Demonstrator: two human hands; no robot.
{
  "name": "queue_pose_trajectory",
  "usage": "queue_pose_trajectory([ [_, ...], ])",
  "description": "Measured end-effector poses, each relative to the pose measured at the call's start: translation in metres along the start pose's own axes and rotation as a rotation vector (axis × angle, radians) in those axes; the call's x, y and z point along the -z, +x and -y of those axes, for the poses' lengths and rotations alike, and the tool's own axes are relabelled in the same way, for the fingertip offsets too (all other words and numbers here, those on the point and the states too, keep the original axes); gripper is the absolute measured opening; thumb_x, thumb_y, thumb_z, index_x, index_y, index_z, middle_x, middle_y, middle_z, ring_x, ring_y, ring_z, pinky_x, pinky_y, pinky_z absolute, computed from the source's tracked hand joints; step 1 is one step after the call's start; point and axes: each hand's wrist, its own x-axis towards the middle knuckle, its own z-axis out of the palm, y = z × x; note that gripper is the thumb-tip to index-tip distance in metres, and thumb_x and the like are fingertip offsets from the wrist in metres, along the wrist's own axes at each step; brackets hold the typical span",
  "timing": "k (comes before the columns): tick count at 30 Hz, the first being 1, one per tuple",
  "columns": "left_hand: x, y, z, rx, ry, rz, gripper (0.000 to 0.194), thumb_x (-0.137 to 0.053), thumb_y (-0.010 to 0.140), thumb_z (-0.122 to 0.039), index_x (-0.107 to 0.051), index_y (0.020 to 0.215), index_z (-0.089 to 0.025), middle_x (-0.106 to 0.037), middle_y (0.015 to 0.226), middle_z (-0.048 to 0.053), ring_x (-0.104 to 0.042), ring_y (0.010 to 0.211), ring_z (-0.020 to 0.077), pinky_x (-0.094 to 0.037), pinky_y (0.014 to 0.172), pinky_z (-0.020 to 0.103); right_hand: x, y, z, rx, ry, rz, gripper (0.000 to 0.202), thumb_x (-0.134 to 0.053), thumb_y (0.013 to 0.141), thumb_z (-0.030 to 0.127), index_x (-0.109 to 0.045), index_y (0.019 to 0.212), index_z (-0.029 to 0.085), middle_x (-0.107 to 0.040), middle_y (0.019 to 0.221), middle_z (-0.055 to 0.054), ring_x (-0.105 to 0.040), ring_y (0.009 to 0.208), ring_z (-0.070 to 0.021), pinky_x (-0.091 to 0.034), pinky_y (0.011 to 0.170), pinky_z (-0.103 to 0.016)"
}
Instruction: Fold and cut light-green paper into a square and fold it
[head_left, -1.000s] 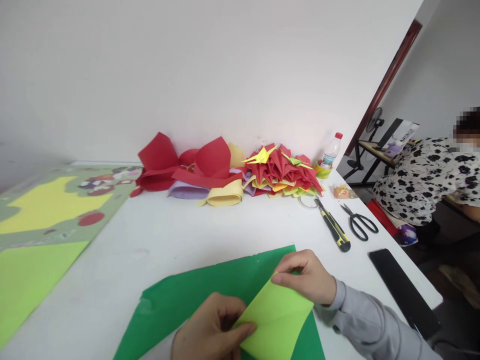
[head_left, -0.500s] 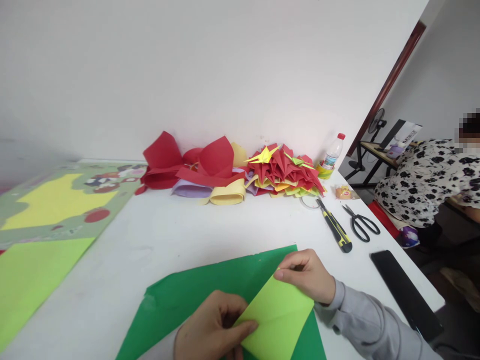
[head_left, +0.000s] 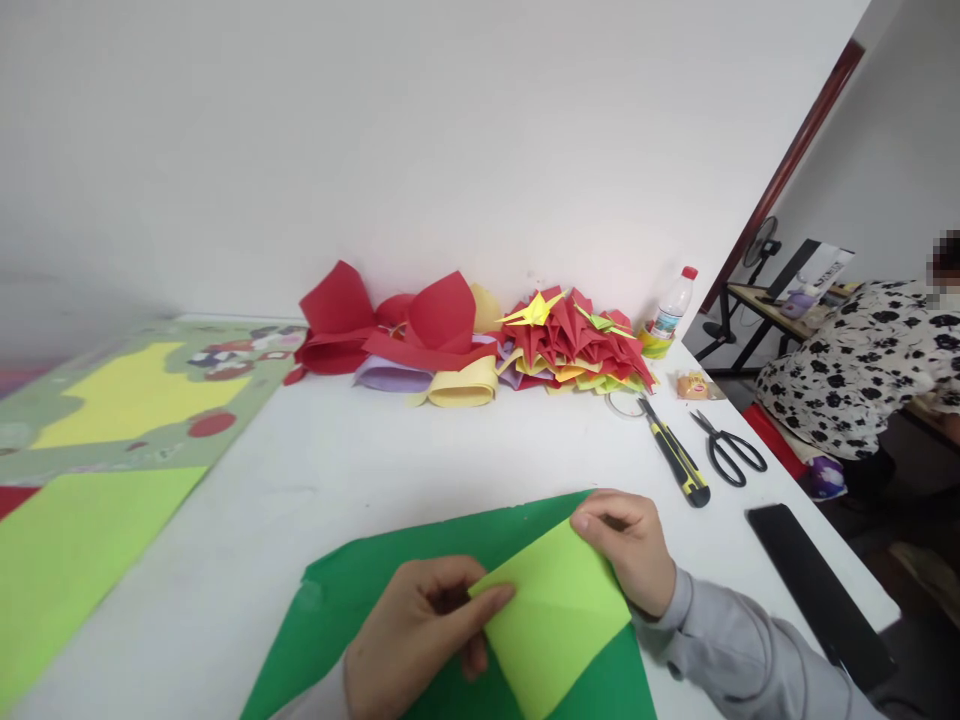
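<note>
A light green paper square (head_left: 559, 620) is held up between my two hands, tilted, with a faint crease across its middle. My left hand (head_left: 427, 630) pinches its left corner between thumb and fingers. At the upper corner, my right hand (head_left: 630, 550) has the paper pinched, its other fingers curled. Beneath both hands a larger dark green sheet (head_left: 360, 590) lies on the white table (head_left: 300, 450).
Red, purple and cream rolled papers (head_left: 435, 330) and a pile of folded paper shapes (head_left: 574, 340) line the wall. Rightward are a bottle (head_left: 671, 305), a cutter (head_left: 677, 460), scissors (head_left: 726, 450) and a black flat object (head_left: 817, 590). A person (head_left: 862, 350) bends beyond the table.
The light green square has turned a little and its lower corner now shows. My left hand has moved slightly up, my right hand slightly right. The camera view has shifted a little.
</note>
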Motion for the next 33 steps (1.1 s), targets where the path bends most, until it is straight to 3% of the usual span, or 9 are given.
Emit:
queue_pose_trajectory([
  [4, -0.001, -0.003, -0.003, -0.059, -0.056, -0.153, 0.038, -0.074, 0.066, -0.051, -0.056, 0.052, -0.021, -0.056, 0.038, -0.004, -0.049, 0.036, 0.0108, -0.037, 0.043, 0.022, -0.004, -0.004, 0.001, 0.092, -0.041, -0.096, 0.021, -0.070, 0.080, 0.035, -0.073, 0.065, 0.020, -0.063, 0.062, -0.002, -0.054, 0.058, -0.0142, -0.042, 0.055, -0.026],
  [10, 0.000, -0.003, 0.001, -0.119, -0.063, -0.216, 0.039, -0.072, 0.069, -0.051, -0.056, 0.050, -0.021, -0.055, 0.038, -0.004, -0.048, 0.036, 0.0108, -0.036, 0.044, 0.023, -0.007, -0.007, 0.002, 0.091, -0.056, -0.122, 0.023, -0.070, 0.081, 0.036, -0.072, 0.065, 0.020, -0.063, 0.061, -0.002, -0.052, 0.057, -0.0146, -0.041, 0.053, -0.027],
  [20, 0.000, -0.007, 0.001, -0.243, 0.002, -0.236, 0.045, -0.060, 0.081, -0.053, -0.058, 0.049, -0.022, -0.058, 0.042, -0.001, -0.052, 0.044, 0.0120, -0.043, 0.055, 0.024, -0.007, -0.006, 0.003, 0.090, -0.055, -0.137, 0.023, -0.070, 0.080, 0.036, -0.072, 0.064, 0.019, -0.062, 0.060, -0.002, -0.053, 0.057, -0.0146, -0.042, 0.054, -0.027],
  [27, 0.005, 0.006, 0.008, -0.146, -0.225, -0.226, 0.059, -0.054, 0.075, -0.074, -0.064, 0.071, -0.017, -0.063, 0.057, 0.002, -0.050, 0.038, 0.0123, -0.038, 0.034, 0.024, -0.001, 0.002, 0.000, 0.039, -0.069, -0.239, 0.030, -0.070, 0.078, 0.044, -0.069, 0.061, 0.018, -0.059, 0.061, -0.002, -0.050, 0.058, -0.0146, -0.040, 0.054, -0.027],
  [31, 0.000, 0.009, 0.009, -0.136, -0.144, -0.145, 0.059, -0.063, 0.063, -0.077, -0.060, 0.074, -0.019, -0.045, 0.041, -0.007, -0.042, 0.035, 0.0097, -0.033, 0.032, 0.020, -0.002, 0.001, 0.000, -0.008, -0.036, -0.220, 0.029, -0.070, 0.077, 0.043, -0.069, 0.062, 0.018, -0.059, 0.061, -0.001, -0.049, 0.059, -0.0147, -0.040, 0.056, -0.028],
  [33, -0.005, 0.008, 0.008, -0.122, -0.096, -0.109, 0.058, -0.065, 0.063, -0.076, -0.061, 0.075, -0.019, -0.042, 0.044, -0.008, -0.037, 0.035, 0.0075, -0.030, 0.032, 0.019, -0.005, 0.000, 0.000, -0.023, -0.018, -0.216, 0.028, -0.070, 0.077, 0.042, -0.070, 0.062, 0.018, -0.059, 0.061, -0.001, -0.049, 0.060, -0.0148, -0.040, 0.057, -0.028],
])
